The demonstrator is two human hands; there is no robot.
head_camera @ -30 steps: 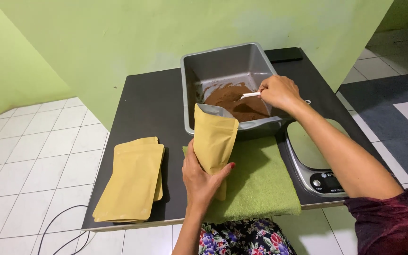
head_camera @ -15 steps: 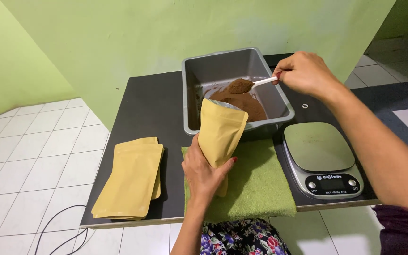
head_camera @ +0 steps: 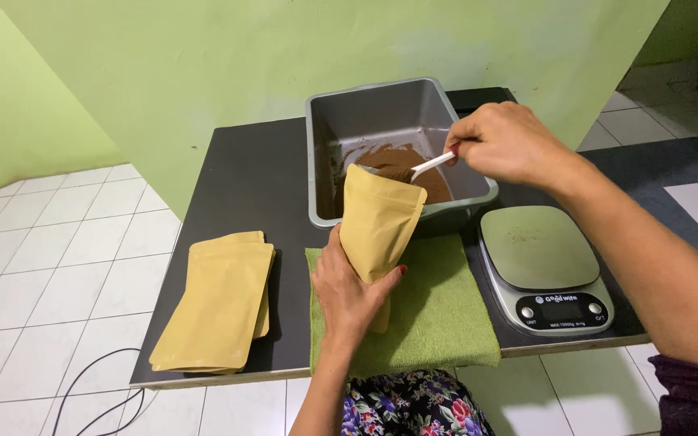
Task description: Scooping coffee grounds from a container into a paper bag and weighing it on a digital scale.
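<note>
Pouch (head_camera: 377,222): tan stand-up pouch, centre of the frame, being held upright and open-mouthed by the left hand (head_camera: 347,292), whose fingers are being wrapped around its lower half, over the green towel (head_camera: 438,311).

Spoon (head_camera: 432,164): white, being pinched by the fingers of the right hand (head_camera: 504,144). Half a second ago it was being carried heaped above the tub; now its bowl is being dipped into the pouch mouth and is hidden there, so a scoop of powder is judged to be going in.

Tub (head_camera: 365,109): grey, upper centre, brown powder (head_camera: 393,160) being kept inside.

Scale (head_camera: 544,266): lower right on the desk (head_camera: 244,178), platform bare.

Spare pouches (head_camera: 216,307): stacked at lower left, untouched.
</note>
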